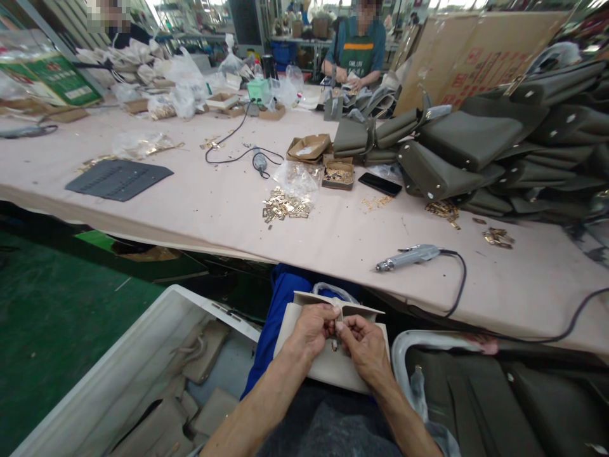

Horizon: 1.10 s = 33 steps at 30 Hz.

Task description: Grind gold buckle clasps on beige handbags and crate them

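Note:
A beige handbag (304,362) lies on my lap below the table's edge. Both hands meet over its front flap. My left hand (311,330) pinches the flap near a small metal clasp (335,343). My right hand (364,346) is closed on the same small clasp from the other side. The fingers of both hands are pressed together around the fitting, which is mostly hidden.
An electric screwdriver (409,256) with its cable lies on the pink table (190,203). Gold metal fittings (285,206), small cardboard boxes (309,147), a phone (379,184) and stacked dark bags (476,152) sit beyond. A white bin (137,374) holds beige bags at left. A person in a green apron (359,51) works opposite.

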Available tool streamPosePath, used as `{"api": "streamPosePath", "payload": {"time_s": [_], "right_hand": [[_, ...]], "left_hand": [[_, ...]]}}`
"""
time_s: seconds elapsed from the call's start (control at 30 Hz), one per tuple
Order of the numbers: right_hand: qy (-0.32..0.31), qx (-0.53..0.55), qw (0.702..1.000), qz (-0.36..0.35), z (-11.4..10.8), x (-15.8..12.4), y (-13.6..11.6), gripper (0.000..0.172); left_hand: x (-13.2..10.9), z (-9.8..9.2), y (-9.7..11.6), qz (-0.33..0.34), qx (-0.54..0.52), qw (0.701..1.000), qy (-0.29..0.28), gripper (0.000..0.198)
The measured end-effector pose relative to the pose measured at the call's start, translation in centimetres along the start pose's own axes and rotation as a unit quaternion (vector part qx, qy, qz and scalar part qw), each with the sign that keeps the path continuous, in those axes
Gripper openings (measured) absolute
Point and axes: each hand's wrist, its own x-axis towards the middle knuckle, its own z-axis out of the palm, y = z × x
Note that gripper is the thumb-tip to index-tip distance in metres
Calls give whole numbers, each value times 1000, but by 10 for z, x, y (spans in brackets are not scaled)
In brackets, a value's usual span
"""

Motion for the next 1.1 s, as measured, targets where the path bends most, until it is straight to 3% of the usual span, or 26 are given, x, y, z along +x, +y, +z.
{"api": "streamPosePath", "payload": {"time_s": [0.17, 0.4, 0.67, 0.93, 1.1], "right_hand": [[-13, 6, 1000, -6, -1, 2, 4, 39], [-25, -9, 1000, -8, -4, 4, 15, 38], [-50, 5, 999, 0, -4, 4, 12, 41], [7, 13, 1000, -3, -10, 5, 10, 39], [-9, 73, 997, 35, -14, 10, 17, 40]], "left_hand": [[7, -4, -6, 7, 0, 1000, -12, 20], [10, -10, -2, -36, -2, 998, -47, 22], [11, -14, -2, -41, -4, 997, -67, 26], [8, -8, -2, -10, 12, 998, -60, 24], [10, -8, -5, 1, 19, 999, -47, 20]]}}
